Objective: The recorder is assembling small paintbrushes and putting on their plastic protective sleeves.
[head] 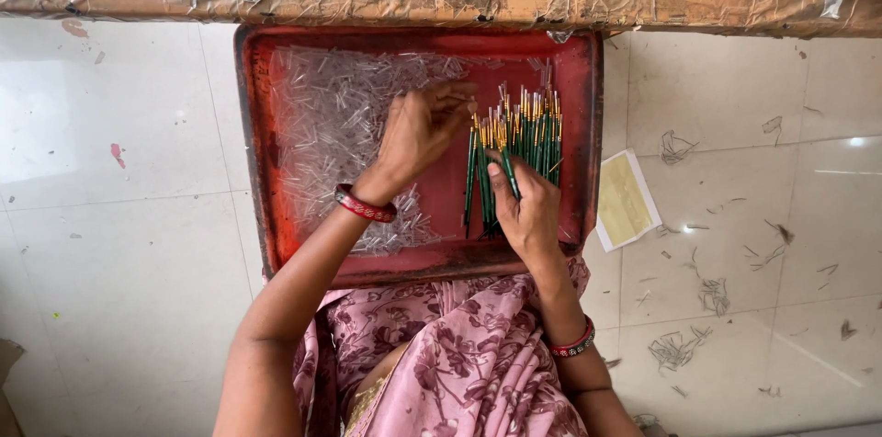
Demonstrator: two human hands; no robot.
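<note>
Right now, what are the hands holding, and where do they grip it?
The right hand holds one green paintbrush by its handle, thumb on top. The left hand reaches into the clear plastic caps; whether it pinches one cannot be told.

Bright, even daylight. Glare spots shine on the glossy floor tiles (pixel 854 141) at the right edge. Shadows are soft and focus is sharp throughout.

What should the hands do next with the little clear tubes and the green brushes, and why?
Probably the left hand should pinch one clear tube from the pile of clear tubes and bring it to the tip of the green brush that the right hand holds. The left fingers already touch the pile, and many brushes in the red tray look uncapped.
</note>
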